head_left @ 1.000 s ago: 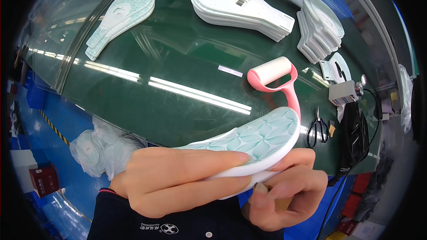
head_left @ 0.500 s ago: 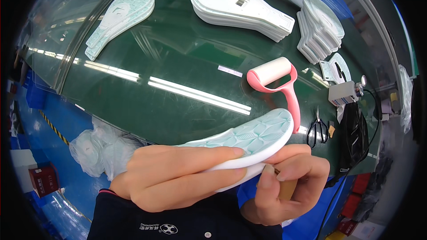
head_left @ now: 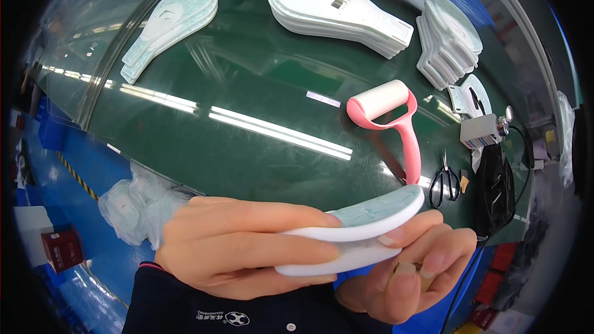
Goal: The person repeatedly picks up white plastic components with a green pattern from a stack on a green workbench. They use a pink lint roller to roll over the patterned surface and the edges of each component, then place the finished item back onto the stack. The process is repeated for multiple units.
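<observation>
My left hand (head_left: pixel 241 247) grips a white foam shoe sole (head_left: pixel 365 219) with a pale green patterned top, held edge-on close to my chest. My right hand (head_left: pixel 408 272) cups the sole from below, its fingers curled under the far end, with a small tan piece pinched at the fingertips. A pink-handled lint roller (head_left: pixel 396 120) with a white roll lies on the dark green table (head_left: pixel 247 86) just beyond the sole.
Stacks of soles lie at the back: pale green ones (head_left: pixel 170 25) at left, white ones (head_left: pixel 337 9) in the middle and another stack (head_left: pixel 448 40) at right. Black scissors (head_left: pixel 444 182), a small grey box (head_left: pixel 482 131) and a black bag (head_left: pixel 495 185) sit at right. Crumpled plastic (head_left: pixel 136 201) hangs off the front edge.
The sole has tilted from showing its patterned top to nearly edge-on. My right hand's fingers have shifted further under it.
</observation>
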